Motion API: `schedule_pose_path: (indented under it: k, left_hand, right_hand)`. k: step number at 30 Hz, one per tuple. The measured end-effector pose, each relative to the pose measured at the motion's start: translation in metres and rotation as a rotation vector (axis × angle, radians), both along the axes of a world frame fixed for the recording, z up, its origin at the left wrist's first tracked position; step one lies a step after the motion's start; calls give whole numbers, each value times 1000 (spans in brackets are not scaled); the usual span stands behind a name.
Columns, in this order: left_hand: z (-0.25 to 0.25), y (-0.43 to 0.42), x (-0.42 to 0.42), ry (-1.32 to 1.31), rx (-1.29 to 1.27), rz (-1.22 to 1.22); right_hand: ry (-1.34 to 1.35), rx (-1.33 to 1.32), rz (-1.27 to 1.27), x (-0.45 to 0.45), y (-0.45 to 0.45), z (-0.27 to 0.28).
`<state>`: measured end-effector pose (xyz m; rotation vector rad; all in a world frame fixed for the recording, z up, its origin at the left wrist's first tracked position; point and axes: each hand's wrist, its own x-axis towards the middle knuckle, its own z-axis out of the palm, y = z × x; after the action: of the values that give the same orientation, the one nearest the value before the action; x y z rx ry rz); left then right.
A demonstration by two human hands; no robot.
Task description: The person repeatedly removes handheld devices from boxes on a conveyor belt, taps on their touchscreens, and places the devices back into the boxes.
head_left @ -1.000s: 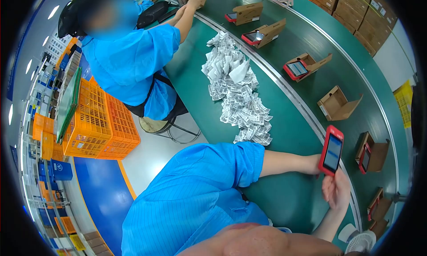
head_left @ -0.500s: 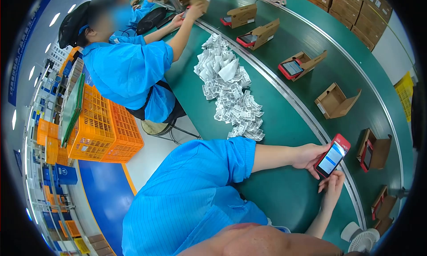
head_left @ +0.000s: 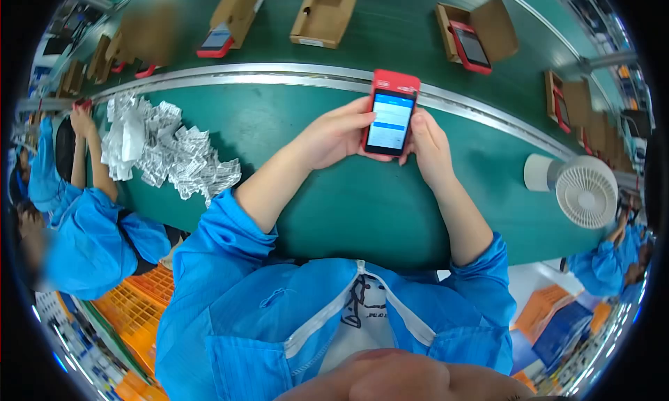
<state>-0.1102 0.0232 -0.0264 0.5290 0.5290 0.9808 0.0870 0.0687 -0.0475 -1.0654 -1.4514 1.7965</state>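
Observation:
A red handheld payment terminal (head_left: 394, 115) with a lit blue-and-white screen is held over the green table, just before the metal rail. My left hand (head_left: 336, 135) grips its left side, the thumb lying by the screen's edge. Against the right side closes my right hand (head_left: 430, 147), thumb along the edge and fingers partly hidden behind. To the left lies a heap of printed white paper slips (head_left: 174, 150), apart from both hands.
Beyond the metal rail (head_left: 279, 75), an open cardboard box (head_left: 322, 18) and another box holding a red terminal (head_left: 470, 47) sit on the green belt. A white fan (head_left: 584, 192) stands at right. A co-worker in blue (head_left: 90, 241) sits at left, near orange crates (head_left: 132, 317).
The view has swung round to face the belt. My right hand has moved from the terminal's lower corner to its side, so both hands now hold it.

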Motion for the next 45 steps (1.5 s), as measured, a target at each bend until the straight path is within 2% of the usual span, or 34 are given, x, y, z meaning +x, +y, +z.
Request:
schedule_pose_path:
  k: [13,31,34,45]
  left_hand:
    - [-8,-2,4,172,102,10]
    - [-6,-4,6,220,107,12]
    - [-6,-5,7,210,115,6]
    - [-5,-5,8,210,99,2]
  right_hand:
    - [10,44,81,3,2,4]
    - [-28,64,74,2,1,7]
    - [-125,85,67,-1,0,8]
    - [-98,83,71,0,0,9]
